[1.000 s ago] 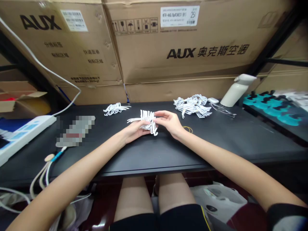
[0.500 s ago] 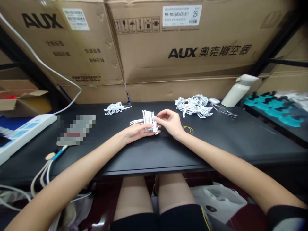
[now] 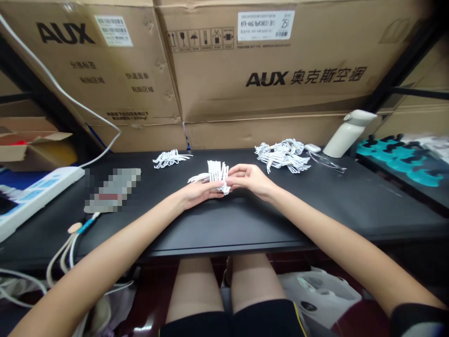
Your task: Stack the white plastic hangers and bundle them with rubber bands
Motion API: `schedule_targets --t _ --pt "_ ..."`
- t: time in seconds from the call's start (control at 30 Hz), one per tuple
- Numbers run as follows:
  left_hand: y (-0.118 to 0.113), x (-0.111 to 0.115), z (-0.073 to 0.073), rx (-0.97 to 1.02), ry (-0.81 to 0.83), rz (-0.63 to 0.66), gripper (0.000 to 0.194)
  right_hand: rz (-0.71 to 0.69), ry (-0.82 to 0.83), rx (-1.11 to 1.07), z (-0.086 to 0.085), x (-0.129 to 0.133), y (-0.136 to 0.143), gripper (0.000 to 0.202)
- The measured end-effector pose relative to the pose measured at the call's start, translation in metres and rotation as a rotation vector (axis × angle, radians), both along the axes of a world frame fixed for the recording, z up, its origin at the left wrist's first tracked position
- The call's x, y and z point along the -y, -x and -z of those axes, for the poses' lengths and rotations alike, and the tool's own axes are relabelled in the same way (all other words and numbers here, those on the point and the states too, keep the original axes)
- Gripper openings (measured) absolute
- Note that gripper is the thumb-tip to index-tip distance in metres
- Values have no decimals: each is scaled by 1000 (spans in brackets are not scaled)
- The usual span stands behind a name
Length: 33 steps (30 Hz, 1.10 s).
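My left hand [image 3: 199, 193] is closed around the lower part of a bundle of thin white hooks [image 3: 216, 171], its thumb lying across the front. Most pieces stand upright side by side, while a few stick out leftward. At the bundle's right edge, the fingers and thumb of my right hand [image 3: 250, 180] pinch the pieces; the fingertips partly hide what they grip. Farther back on the left lies a small group of similar white hooks [image 3: 170, 158]. A larger heap of them [image 3: 282, 155] rests at the back right, gathered in bunches.
The black table [image 3: 224, 229] backs onto large cardboard boxes [image 3: 273, 93]. On the left are a pixelated phone-like object [image 3: 114, 192] on a cable and a white power strip [image 3: 42, 199]. A pale bottle [image 3: 347, 135], glasses [image 3: 326, 161] and teal items [image 3: 400, 159] are at right.
My right hand has turned lower and flatter, its fingers now closer against the bundle's right side. The yellow loop seen beside my right wrist is now hidden. My left hand stays nearly still.
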<state>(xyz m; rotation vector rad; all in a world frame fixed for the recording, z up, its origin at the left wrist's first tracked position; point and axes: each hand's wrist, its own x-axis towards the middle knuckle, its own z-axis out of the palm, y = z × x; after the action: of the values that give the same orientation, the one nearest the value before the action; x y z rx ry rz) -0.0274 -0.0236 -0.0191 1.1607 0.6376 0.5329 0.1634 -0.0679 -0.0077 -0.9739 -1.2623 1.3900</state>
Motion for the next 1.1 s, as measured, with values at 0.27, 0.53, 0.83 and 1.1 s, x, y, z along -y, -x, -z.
schedule_targets --t 0.27,0.53,0.83,1.1 --pt "-1 4 -4 33 -15 15 29 21 -7 -88 6 0 2 37" --pt "0 2 -1 2 -75 1 36 154 -64 -40 9 1 7 37" --pt "-4 1 4 -62 -173 -22 39 83 -75 14 4 0 1 39" --pt "-3 -1 2 -108 -157 -48 42 85 -80 44 3 0 3 38"
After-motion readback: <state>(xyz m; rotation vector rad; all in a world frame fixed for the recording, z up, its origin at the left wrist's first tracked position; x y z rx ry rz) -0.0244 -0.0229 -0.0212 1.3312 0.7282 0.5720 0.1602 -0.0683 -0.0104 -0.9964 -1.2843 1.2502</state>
